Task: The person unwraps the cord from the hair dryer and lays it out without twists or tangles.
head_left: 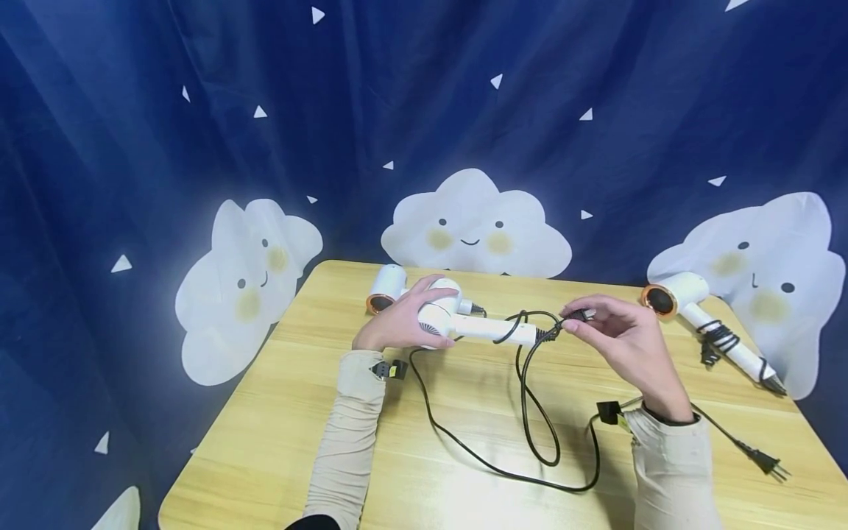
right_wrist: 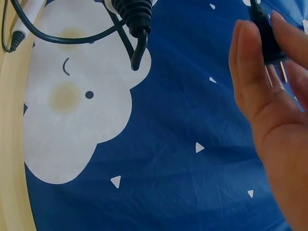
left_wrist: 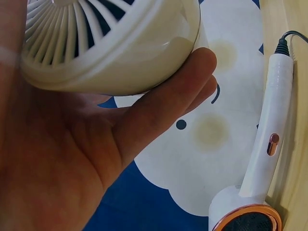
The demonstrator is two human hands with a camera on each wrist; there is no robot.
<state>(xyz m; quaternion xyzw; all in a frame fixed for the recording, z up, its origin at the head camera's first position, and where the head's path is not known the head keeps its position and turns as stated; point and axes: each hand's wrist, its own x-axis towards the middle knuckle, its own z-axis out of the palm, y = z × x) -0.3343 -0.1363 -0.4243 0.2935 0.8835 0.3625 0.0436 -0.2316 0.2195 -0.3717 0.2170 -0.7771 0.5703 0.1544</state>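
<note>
My left hand (head_left: pixel 397 322) grips the round head of a white hair dryer (head_left: pixel 490 329), thumb below and fingers over the top. In the left wrist view the vented end of this hair dryer (left_wrist: pixel 139 48) rests against the palm. Its handle points right, with a black cord (head_left: pixel 523 368) looped loosely around it and hanging down. Just past the handle's end, my right hand (head_left: pixel 626 342) pinches a black two-prong plug (right_wrist: pixel 268 41) between thumb and fingers. The prongs point away from the dryer, towards the palm.
Behind the held dryer lies a second white hair dryer (head_left: pixel 389 281) with a copper rim. Its long cord seems to cross the wooden table (head_left: pixel 278 442) to a plug (head_left: pixel 765 462) at right. A third hair dryer (head_left: pixel 692 291), cord wound around its handle, lies back right. A blue curtain (head_left: pixel 424 88) hangs behind.
</note>
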